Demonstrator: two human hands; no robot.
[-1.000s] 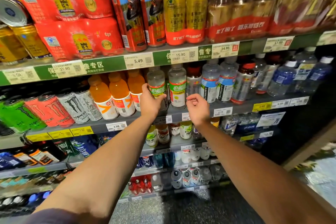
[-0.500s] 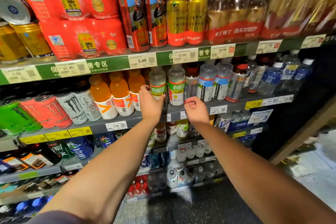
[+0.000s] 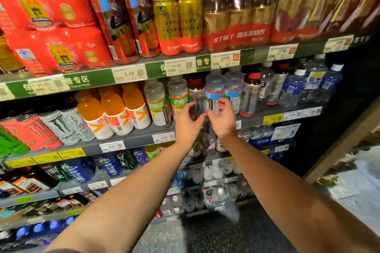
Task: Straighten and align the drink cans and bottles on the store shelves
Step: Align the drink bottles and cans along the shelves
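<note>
Hands: we see both raised close together in front of the second shelf [image 3: 131,139], wrists almost side by side.
Left hand [image 3: 188,123]: fingers spread and loosely curved, holding nothing; fingertips near a dark-capped bottle [image 3: 196,96], contact we cannot tell because of blur.
Right hand [image 3: 223,119]: fingers also spread and curved, nothing gripped; it sits in front of the lower part of a blue-label bottle [image 3: 213,90].
Row at hands: green-label bottles [image 3: 158,102] just left of the left hand, a second blue-label one and a red-capped bottle [image 3: 249,96] just right of the right hand, all upright, packed shoulder to shoulder.
Left stretch of the second shelf: orange bottles [image 3: 112,113], then Monster cans [image 3: 59,125] at the shelf's front edge.
Right stretch: clear water bottles [image 3: 292,88] set further back, bare shelf lip showing in front of them.
Top shelf [image 3: 253,55]: red multipacks [image 3: 51,26], tall cans [image 3: 115,22], gold cans [image 3: 178,20], wrapped bottles, all up to the front edge with price tags below.
Lower shelves: more bottles, blurred, we cannot sort them.
Room: open dark floor [image 3: 216,236] below the arms; shelf unit ends at the right against a wooden edge [image 3: 339,141].
</note>
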